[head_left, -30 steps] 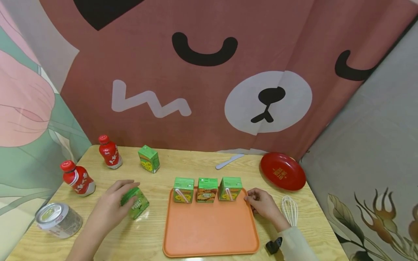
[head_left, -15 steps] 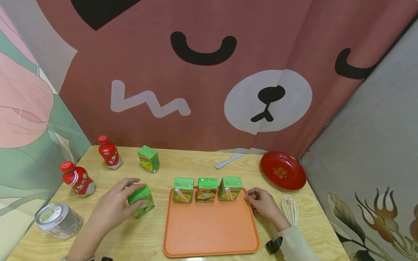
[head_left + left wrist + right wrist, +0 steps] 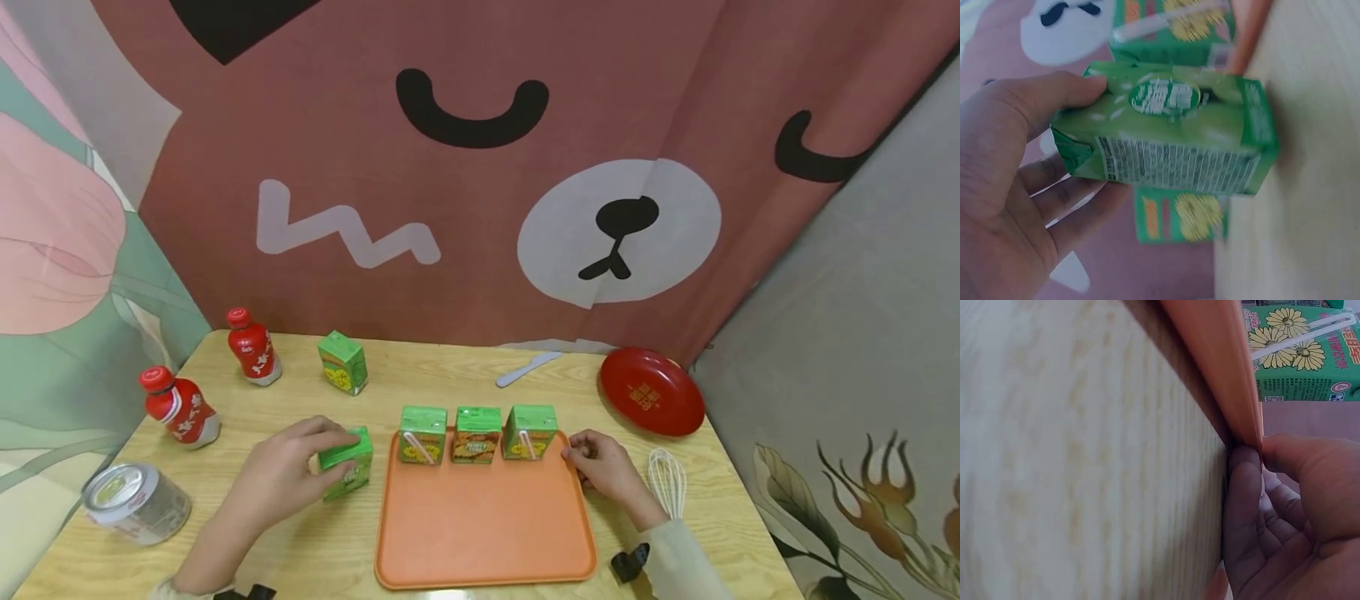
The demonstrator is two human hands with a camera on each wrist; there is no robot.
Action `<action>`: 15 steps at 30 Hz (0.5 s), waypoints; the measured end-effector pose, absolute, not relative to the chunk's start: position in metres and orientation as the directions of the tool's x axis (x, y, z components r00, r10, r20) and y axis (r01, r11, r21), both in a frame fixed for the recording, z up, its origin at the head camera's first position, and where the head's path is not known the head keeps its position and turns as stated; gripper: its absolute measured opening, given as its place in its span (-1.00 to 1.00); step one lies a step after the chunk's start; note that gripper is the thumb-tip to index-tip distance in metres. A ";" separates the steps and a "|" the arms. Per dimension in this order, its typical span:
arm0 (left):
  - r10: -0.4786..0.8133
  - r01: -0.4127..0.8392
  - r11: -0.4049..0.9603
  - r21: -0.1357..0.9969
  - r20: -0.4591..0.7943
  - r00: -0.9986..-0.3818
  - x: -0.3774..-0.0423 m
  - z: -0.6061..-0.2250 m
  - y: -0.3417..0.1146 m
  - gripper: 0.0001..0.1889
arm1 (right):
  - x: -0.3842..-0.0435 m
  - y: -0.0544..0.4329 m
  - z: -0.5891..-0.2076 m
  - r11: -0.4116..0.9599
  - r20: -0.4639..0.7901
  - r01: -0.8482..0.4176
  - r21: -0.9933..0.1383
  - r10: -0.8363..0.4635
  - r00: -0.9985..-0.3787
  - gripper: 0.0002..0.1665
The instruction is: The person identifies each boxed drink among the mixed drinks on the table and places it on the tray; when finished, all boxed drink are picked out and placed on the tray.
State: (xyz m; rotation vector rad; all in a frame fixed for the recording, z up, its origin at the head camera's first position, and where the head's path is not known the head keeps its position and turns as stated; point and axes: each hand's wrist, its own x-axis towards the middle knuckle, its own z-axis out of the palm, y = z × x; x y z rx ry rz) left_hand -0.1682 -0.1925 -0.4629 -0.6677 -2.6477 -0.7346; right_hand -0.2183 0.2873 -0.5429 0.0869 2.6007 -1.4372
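My left hand (image 3: 288,468) grips a green juice box (image 3: 1166,128) between thumb and fingers, just left of the orange tray (image 3: 486,533). In the left wrist view the thumb presses one face and the other fingers reach behind it. Three more juice boxes stand in a row along the tray's far edge: a left one (image 3: 422,437), a middle one (image 3: 477,437) and a right one (image 3: 529,433). My right hand (image 3: 602,471) pinches the tray's right rim near its far corner, thumb above and a finger below, as the right wrist view shows.
Another juice box (image 3: 342,364) stands farther back, left of the tray. Two red bottles (image 3: 255,350) and a can (image 3: 138,504) stand at the left. A plastic knife (image 3: 528,369) lies at the back; a red plate (image 3: 651,392) and a whisk (image 3: 667,482) are at the right.
My left hand has carried the green juice box rightward, closer to the tray, and the box has turned more upright. My right hand has stayed at the tray's rim.
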 end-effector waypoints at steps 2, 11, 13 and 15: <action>0.386 0.557 0.720 0.414 0.429 -0.817 -0.168 -0.459 -0.180 -0.67 | -0.218 0.288 -0.542 0.531 -0.173 0.129 -0.838 -0.035 -0.984 -0.77; 0.568 0.806 0.472 0.356 0.576 -0.587 -0.166 -0.448 -0.094 -0.71 | -0.220 0.290 -0.539 0.536 -0.176 0.133 -0.834 -0.030 -0.984 -0.76; 0.601 0.821 0.448 0.355 0.561 -0.570 -0.166 -0.448 -0.071 -0.73 | -0.219 0.289 -0.541 0.531 -0.181 0.140 -0.836 -0.025 -0.983 -0.76; 0.629 0.831 0.421 0.364 0.543 -0.557 -0.168 -0.451 -0.050 -0.74 | -0.218 0.288 -0.542 0.530 -0.185 0.146 -0.835 -0.021 -0.982 -0.75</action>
